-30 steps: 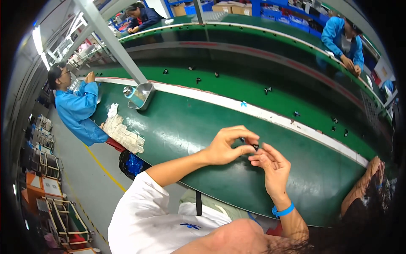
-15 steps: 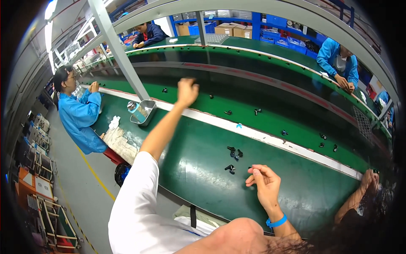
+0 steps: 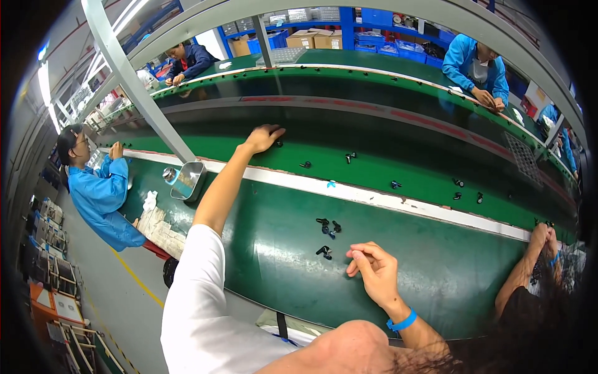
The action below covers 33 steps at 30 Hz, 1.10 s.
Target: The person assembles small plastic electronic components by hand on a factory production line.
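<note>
Tabletop [image 3: 274, 271], head view: green, black parts [image 3: 326, 230] at five o'clock.
Belt [image 3: 367, 177]: left hand [image 3: 261, 138] at eleven, beside another black part [image 3: 279, 143]; can't tell its fingers' grip.
Right hand [image 3: 377, 269]: half-past four, fingers curled, grip unclear.
Room: blue shelving [image 3: 347, 31] at one.

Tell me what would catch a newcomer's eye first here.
The left hand reaches out over the green belt, beside a small black piece. On the green tabletop, more black pieces lie clustered left of the right hand. A bright blue wristband stands out just behind that hand.
</note>
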### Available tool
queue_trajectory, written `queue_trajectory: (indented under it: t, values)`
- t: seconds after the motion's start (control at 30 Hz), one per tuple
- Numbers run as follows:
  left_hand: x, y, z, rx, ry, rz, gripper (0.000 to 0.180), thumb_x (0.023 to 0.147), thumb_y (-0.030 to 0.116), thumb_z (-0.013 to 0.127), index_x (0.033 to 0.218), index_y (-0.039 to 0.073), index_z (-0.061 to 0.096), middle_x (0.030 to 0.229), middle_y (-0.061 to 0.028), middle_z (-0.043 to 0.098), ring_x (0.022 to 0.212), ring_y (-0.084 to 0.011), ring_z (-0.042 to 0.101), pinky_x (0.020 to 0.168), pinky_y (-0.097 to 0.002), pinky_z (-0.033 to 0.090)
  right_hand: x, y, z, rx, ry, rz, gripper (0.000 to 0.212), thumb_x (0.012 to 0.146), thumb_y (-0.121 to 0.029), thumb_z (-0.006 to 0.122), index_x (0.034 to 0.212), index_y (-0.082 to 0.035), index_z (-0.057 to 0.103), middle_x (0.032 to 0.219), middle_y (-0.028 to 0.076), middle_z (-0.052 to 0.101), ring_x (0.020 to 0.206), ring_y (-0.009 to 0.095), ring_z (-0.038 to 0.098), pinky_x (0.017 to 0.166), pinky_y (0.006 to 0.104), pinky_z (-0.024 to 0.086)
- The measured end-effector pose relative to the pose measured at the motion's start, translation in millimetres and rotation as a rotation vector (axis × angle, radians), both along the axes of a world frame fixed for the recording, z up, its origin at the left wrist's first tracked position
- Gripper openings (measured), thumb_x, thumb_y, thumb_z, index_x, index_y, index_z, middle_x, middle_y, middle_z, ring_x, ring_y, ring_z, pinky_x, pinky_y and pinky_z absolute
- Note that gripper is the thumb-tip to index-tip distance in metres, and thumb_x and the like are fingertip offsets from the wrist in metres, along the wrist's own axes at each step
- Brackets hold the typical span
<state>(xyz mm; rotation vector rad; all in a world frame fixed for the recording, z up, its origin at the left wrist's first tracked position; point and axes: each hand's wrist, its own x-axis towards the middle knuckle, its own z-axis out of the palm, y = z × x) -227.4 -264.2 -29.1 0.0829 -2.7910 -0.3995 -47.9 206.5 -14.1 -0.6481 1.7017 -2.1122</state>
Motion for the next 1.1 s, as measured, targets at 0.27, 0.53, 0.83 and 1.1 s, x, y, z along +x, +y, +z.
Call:
queue_trajectory:
  t: [0.27,0.53,0.83,1.1]
  values:
    - [16,30,-25,-0.431,0.132,0.044,0.032,0.095,0.029,0.055,0.113,0.004,0.061,0.105,-0.0207,0.062,0.106,-0.0376,0.057,0.091,-0.0432,0.05,1,1,6,0.003,0.045,0.016,0.015,0.096,0.0,0.055,0.106,0.006,0.064,0.095,0.011,0.062,0.071,0.015,0.064,0.061,0.0261,0.054]
    - [-11,48,-10,0.049,0.172,0.123,0.021,0.093,0.019,0.054,0.104,0.003,0.063,0.1,-0.0245,0.066,0.094,-0.0433,0.063,0.083,-0.0482,0.051,-2,5,3,0.001,0.077,0.013,0.016,0.096,-0.001,0.056,0.107,0.005,0.064,0.093,0.009,0.062,0.071,0.013,0.063,0.06,0.0243,0.053]
    - [-19,221,-7,-0.276,0.103,-0.143,0.043,0.093,0.043,0.056,0.111,0.004,0.061,0.104,-0.0177,0.062,0.1,-0.0376,0.063,0.081,-0.0457,0.054,-13,7,-2,0.002,0.094,-0.02,0.017,0.097,-0.006,0.056,0.108,0.003,0.064,0.091,0.006,0.062,0.069,0.01,0.062,0.06,0.0233,0.052]
    - [20,239,25,0.201,-0.009,-0.244,0.024,0.092,0.024,0.062,0.087,0.0,0.063,0.062,-0.0104,0.058,0.053,-0.0213,0.054,0.055,-0.0342,0.045,-20,12,-5,-0.015,0.09,-0.04,0.018,0.097,-0.008,0.055,0.109,0.003,0.064,0.092,0.007,0.064,0.067,0.009,0.061,0.059,0.0226,0.051]
